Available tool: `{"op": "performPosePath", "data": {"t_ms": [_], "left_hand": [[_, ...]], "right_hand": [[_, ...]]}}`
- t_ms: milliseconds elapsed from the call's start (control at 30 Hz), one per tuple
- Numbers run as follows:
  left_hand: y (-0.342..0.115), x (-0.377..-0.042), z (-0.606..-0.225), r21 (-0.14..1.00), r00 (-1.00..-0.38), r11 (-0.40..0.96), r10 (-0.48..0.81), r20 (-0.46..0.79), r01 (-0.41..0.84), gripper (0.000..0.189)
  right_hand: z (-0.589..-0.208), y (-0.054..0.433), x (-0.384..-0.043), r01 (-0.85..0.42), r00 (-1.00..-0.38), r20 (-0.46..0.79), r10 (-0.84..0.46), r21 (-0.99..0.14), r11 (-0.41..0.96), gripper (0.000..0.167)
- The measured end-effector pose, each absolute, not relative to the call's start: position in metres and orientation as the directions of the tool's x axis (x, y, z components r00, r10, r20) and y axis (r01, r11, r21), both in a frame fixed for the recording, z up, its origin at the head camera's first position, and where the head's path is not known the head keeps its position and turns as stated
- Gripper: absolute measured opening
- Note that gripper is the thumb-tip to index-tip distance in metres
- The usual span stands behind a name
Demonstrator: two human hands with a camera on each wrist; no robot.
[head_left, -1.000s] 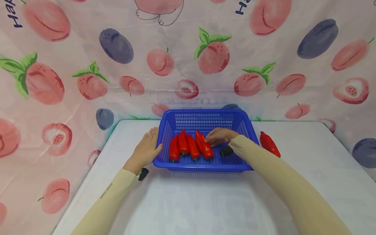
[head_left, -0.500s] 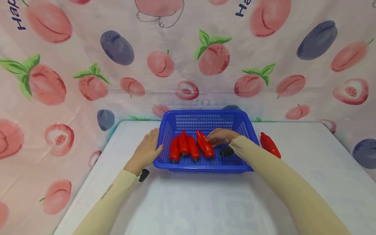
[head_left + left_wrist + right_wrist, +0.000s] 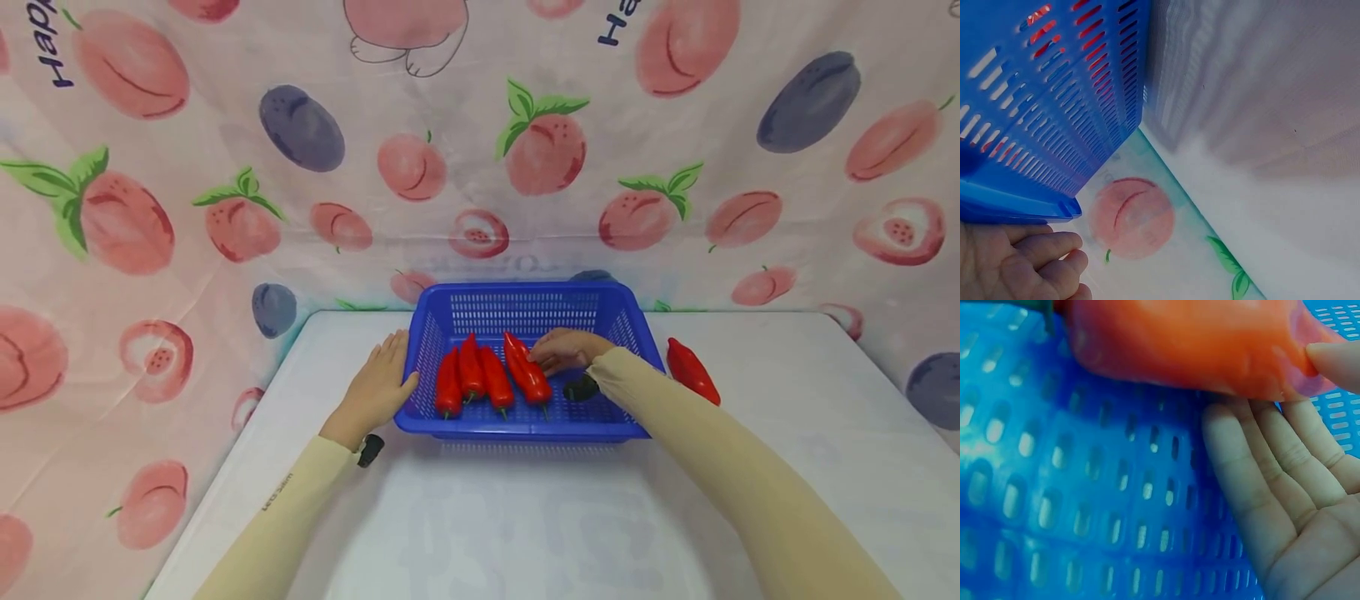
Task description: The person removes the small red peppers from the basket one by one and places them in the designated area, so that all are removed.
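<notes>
Hardly anything has been shifted since the earlier head frames: a slight drift of the view is noted, w/ hands, basket & contents kept in approx. the same pos. rel. to each other. Handled pepper [image 3: 529, 379], red, is laid in the blue basket [image 3: 525, 429], at the R end of the row; it's pinched near its pointed end by the R grip [image 3: 564, 348], w/ thumb [image 3: 1338, 362] & fingers [image 3: 1229, 444] set on opp. sides, per R wrist view. L grip [image 3: 372, 387] isn't clamped on anything: fingers are held straight along the basket's L side, outside, thumb rested at the rim.

3 other peppers [image 3: 497, 379] are laid just L of the handled one, stems to the near side. Outer pepper [image 3: 692, 372] is left on the worktop [image 3: 487, 517], near the basket's R side, untouched.

Progress, judged from layout only: 4 of 5 visible are in the basket, roughly lined up, so most seems done; handled one isn't let go yet. Outer one is prob. what's left, tho that can't be confirmed.
</notes>
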State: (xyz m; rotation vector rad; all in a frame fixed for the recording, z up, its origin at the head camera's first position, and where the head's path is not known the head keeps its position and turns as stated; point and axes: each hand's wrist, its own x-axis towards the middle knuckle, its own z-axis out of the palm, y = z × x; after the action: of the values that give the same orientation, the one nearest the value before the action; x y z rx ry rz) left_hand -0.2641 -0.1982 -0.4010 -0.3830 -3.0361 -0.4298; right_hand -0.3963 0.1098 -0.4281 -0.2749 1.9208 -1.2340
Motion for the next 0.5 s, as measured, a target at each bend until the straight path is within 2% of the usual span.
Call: {"op": "performPosePath", "data": {"t_ms": [500], "left_hand": [[-0.1995, -0.2655, -0.402, 0.273, -0.968, 0.929, 0.237, 0.08, 0.25, 0.069]], "right_hand": [[-0.4292, 0.1086, -0.3968, 0.283, -0.665, -0.517, -0.54, -0.843, 0.458, 0.013]]}}
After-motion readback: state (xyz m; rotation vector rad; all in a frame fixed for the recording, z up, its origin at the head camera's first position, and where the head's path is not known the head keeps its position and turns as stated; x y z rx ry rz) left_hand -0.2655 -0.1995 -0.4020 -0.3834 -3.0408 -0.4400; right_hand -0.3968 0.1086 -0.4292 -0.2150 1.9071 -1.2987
